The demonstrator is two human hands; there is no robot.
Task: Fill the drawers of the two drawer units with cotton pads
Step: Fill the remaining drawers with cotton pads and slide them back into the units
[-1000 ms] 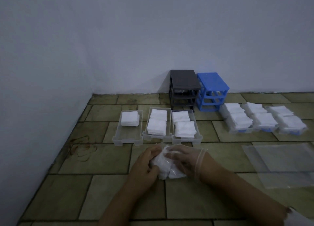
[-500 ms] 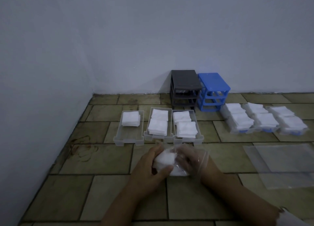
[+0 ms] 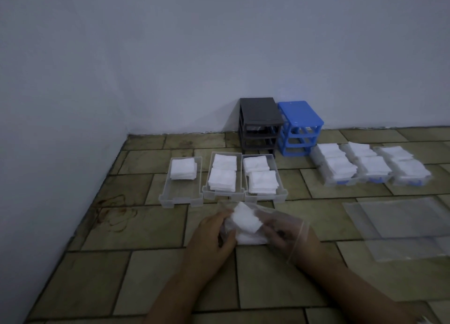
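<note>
Left hand: the left hand (image 3: 211, 236) lay low on the tiled floor (image 3: 155, 275), bare, its fingers curled round the near-left side of the bundle and gripping the wrapper.
Right hand: the right hand (image 3: 283, 231), in a thin clear glove, had its fingers clamped on the right edge of the same bundle.
Bundle: the stack of cotton pads (image 3: 246, 222) sat between the two hands, just in front of the clear drawers; its top pads stood tilted up and bare.
Change: half a second before, the pads were a rounded lump still covered by film; now a square white corner stood free of it, so the wrapper had probably been peeled back, though the dim light left the film hard to trace.
Meaning: the pads looked close to ready for lifting into a drawer.
Left drawer: the left clear drawer (image 3: 181, 197) held one stack at its far end, the near half bare; it seemed the likely target.
Other clear drawers: the middle drawer (image 3: 222, 195) and the right drawer (image 3: 266, 197) each held two stacks.
Plastic sheet: a clear plastic sheet (image 3: 401, 228) lay flat to the right.
Blue-fronted drawers: three filled drawers (image 3: 370, 178) stood further right.
Units: the grey unit (image 3: 260, 126) and the blue unit (image 3: 300, 128) stood against the wall, frames without drawers.
</note>
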